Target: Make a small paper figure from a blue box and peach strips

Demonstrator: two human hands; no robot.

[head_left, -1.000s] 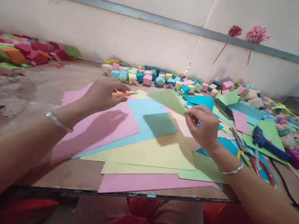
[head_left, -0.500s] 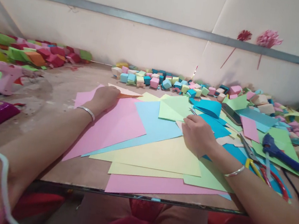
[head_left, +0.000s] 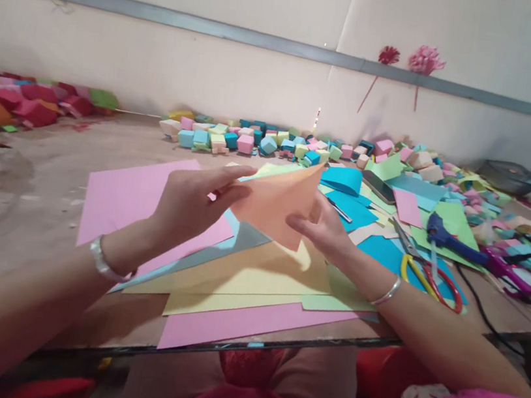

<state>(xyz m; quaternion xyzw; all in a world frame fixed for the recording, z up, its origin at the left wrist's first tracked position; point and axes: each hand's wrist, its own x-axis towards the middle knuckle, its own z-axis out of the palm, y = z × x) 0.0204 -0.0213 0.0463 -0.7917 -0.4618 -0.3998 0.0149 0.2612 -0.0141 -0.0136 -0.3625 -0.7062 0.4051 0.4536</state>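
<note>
An orange sheet of paper (head_left: pixel 278 201) is held up between my two hands, tilted and slightly bent above the table. My left hand (head_left: pixel 196 199) pinches its left edge between thumb and fingers. At the right edge, my right hand (head_left: pixel 324 224) grips it with the thumb in front and the fingers behind. Beneath lie a pink sheet (head_left: pixel 132 197), a pale yellow sheet (head_left: pixel 254 276) and other coloured sheets, overlapping. A pen (head_left: pixel 340 209) rests on blue paper just beyond my right hand.
Scissors (head_left: pixel 426 268) with yellow and red handles lie at the right, beside a blue glue gun (head_left: pixel 457 242). A phone (head_left: pixel 378 186) sits among paper scraps. Small paper cubes (head_left: pixel 245 142) line the wall, and more coloured cubes (head_left: pixel 35 111) are at the left.
The orange paper has come up off the pile and is now in both hands. My right hand has left the pen on the blue paper. The view has turned right.
</note>
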